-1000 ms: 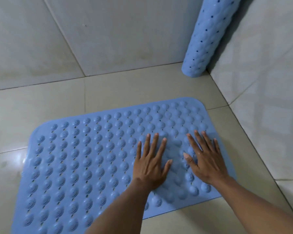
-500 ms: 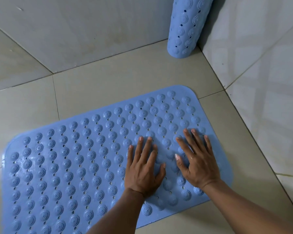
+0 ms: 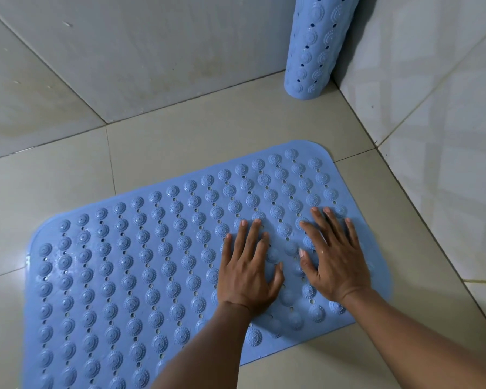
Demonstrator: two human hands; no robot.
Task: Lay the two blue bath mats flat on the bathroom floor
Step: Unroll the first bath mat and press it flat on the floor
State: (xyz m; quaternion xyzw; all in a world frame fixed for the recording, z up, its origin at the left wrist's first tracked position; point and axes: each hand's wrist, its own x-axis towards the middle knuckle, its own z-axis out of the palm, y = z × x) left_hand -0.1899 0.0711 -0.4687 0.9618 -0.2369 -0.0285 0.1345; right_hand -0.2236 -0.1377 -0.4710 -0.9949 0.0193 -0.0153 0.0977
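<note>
One blue bath mat (image 3: 152, 262), covered in round raised bumps and small holes, lies spread out on the beige tiled floor (image 3: 180, 147). My left hand (image 3: 247, 268) rests palm down on its right part with fingers spread. Beside it, my right hand (image 3: 334, 254) also presses flat on the mat near its right edge. Neither hand holds anything. The second blue bath mat (image 3: 313, 49) is rolled into a tube and stands upright in the far right corner, leaning against the walls.
Grey tiled walls meet at the corner behind the rolled mat; the right wall (image 3: 446, 136) runs close along the flat mat's right edge. Bare floor tiles lie between the flat mat and the back wall (image 3: 152, 51).
The view has shifted, so the mat sits more to the left and lower in frame. Both hands stay flat on the mat's right part, having slid only slightly.
</note>
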